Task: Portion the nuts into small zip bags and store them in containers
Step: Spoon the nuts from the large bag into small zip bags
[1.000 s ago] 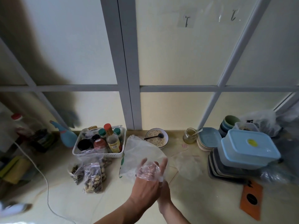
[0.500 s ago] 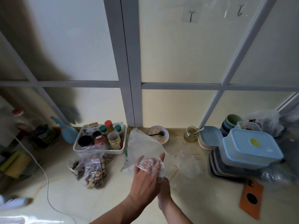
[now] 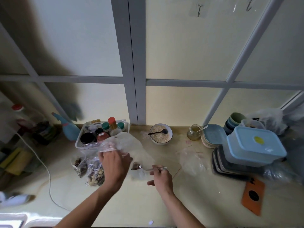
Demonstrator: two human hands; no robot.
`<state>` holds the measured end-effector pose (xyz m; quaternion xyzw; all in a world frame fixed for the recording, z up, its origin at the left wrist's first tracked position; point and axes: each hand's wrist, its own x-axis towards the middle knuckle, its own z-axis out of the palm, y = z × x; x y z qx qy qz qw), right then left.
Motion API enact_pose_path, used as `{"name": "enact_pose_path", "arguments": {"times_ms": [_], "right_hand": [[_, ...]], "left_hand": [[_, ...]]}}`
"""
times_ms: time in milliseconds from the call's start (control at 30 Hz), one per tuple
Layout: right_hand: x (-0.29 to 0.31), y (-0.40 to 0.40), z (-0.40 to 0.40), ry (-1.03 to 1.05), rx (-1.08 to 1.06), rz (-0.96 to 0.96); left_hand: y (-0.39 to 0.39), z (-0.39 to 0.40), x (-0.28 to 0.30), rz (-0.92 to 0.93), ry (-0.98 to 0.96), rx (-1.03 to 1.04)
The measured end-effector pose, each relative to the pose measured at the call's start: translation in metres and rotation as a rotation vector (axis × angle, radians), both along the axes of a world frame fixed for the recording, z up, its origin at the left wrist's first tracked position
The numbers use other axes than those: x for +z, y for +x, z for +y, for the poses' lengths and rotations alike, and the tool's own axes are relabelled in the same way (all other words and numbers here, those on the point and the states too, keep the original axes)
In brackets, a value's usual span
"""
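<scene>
My left hand (image 3: 113, 165) grips the edge of a clear zip bag (image 3: 115, 144) just in front of the condiment basket. My right hand (image 3: 162, 177) pinches the handle of a thin spoon (image 3: 148, 169), whose dark-loaded tip points left under a large whitish plastic bag (image 3: 141, 156). The image is blurred here. Left of my left hand lie a zip bag of mixed nuts (image 3: 96, 174) and a smaller bag of dark nuts (image 3: 79, 165). A stack of lidded light-blue containers (image 3: 255, 145) stands at the right.
Along the wall stand a white basket of bottles (image 3: 79, 143), a bowl of oats with a spoon (image 3: 161, 134), a small jar (image 3: 194, 132), plates and cups. Empty clear bags (image 3: 190, 159) lie mid-counter. An orange phone (image 3: 253, 196) lies front right, a white cable (image 3: 47, 175) left.
My hands have parted. The left one moved left toward the basket with a clear bag. The right one swung out to the right and now holds a spoon.
</scene>
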<state>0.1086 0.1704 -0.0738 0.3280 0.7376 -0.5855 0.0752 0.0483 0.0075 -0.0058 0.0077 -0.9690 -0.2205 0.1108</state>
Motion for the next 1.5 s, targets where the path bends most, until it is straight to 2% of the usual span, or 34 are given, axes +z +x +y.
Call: {"name": "enact_pose_path", "arguments": {"times_ms": [133, 233, 333, 467, 533, 700, 800, 900, 1067, 1233, 1333, 1500], "right_hand": [[0.013, -0.003, -0.009, 0.080, 0.079, -0.017], [0.018, -0.004, -0.011, 0.081, 0.064, -0.024], [0.018, -0.003, -0.011, 0.053, 0.040, -0.014], [0.016, 0.000, -0.007, 0.008, 0.001, 0.016], [0.020, 0.000, -0.006, 0.023, -0.032, 0.035], [0.045, -0.002, -0.009, 0.089, -0.120, 0.149], [0.058, -0.004, -0.014, 0.086, -0.164, 0.232], [0.066, -0.006, -0.019, 0.110, -0.189, 0.305], [0.061, -0.007, -0.031, 0.281, -0.187, 0.412], [0.061, -0.007, -0.030, 0.250, -0.266, 0.376], [0.065, -0.006, -0.025, 0.203, -0.341, 0.342], [0.073, -0.006, -0.030, 0.157, -0.340, 0.349]], "left_hand": [[-0.006, -0.026, -0.023, -0.054, 0.003, 0.044], [-0.003, -0.035, -0.042, -0.265, 0.047, -0.005], [0.008, -0.040, -0.066, -0.286, -0.099, -0.137], [0.016, -0.047, -0.086, -0.264, -0.159, -0.178], [0.015, -0.050, -0.093, -0.254, -0.140, -0.143], [0.013, -0.052, -0.094, -0.412, -0.013, -0.109], [0.013, -0.058, -0.108, -0.375, 0.002, -0.205], [0.011, -0.065, -0.116, -0.304, 0.109, -0.277], [0.011, -0.063, -0.110, -0.363, 0.129, -0.225], [0.006, -0.065, -0.108, -0.356, 0.194, -0.148], [0.004, -0.067, -0.106, -0.375, 0.133, -0.116], [0.004, -0.065, -0.109, -0.423, 0.082, -0.209]]}}
